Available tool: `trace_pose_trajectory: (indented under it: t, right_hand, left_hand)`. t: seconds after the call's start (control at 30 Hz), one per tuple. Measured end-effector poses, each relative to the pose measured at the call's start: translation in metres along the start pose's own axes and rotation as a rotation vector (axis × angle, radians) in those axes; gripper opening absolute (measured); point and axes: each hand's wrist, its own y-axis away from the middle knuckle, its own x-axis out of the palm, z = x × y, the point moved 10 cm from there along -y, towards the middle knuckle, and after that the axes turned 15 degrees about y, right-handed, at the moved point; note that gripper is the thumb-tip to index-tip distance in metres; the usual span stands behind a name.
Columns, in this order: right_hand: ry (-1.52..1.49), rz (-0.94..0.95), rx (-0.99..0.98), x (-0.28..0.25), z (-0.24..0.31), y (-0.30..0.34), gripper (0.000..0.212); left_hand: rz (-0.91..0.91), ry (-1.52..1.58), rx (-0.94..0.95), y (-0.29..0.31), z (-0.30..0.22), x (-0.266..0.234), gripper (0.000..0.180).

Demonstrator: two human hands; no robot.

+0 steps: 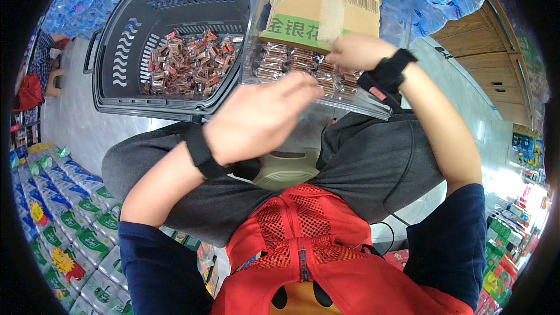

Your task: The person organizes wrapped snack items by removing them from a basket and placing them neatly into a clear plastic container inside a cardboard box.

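A clear plastic box (373,109) stands in front of me, with small clear-wrapped snack bars (272,61) lined up in rows inside it. Over their far part leans a tan and green cardboard piece (303,3). My left hand (259,114), smeared by motion, reaches over the box's near edge; its fingertips are by the snack bars and I cannot see what they hold. My right hand (363,52) is over the rows, fingers bent and closed near the cardboard's lower edge. Whatever may be in those fingers is hidden. Left of the box, a loose heap of wrapped snacks (189,64) lies in a grey basket (108,96).
Blue-wrapped bottle packs (93,0) are stacked behind the basket and box. A pale plastic stool (286,169) shows between my legs. Green and white packages (87,239) fill the lower left. A wooden cabinet (496,52) stands at the right.
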Motion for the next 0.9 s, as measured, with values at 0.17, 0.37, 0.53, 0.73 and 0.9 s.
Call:
trace_pose_trajectory:
  t: [0.17, 0.37, 0.53, 0.73, 0.9]
  right_hand:
    - [-0.258, -0.460, 0.036, -0.063, -0.041, 0.042, 0.026]
    - [-0.353, -0.627, 0.042, -0.078, -0.056, 0.059, 0.026]
    - [-0.225, -0.616, 0.037, -0.061, -0.052, 0.053, 0.021]
    - [-0.320, -0.586, 0.001, -0.056, -0.056, 0.051, 0.018]
    - [-0.417, -0.541, -0.083, -0.061, -0.036, 0.050, 0.016]
  left_hand:
    - [-0.365, 0.058, -0.105, 0.008, 0.041, -0.093, 0.031]
    - [-0.515, -0.056, -0.356, 0.046, 0.178, -0.153, 0.025]
    - [-0.375, 0.316, -0.769, 0.090, 0.319, -0.113, 0.026]
    - [-0.334, 0.348, -1.018, 0.095, 0.372, -0.093, 0.027]
    - [0.045, -0.501, -1.123, 0.133, 0.458, -0.085, 0.033]
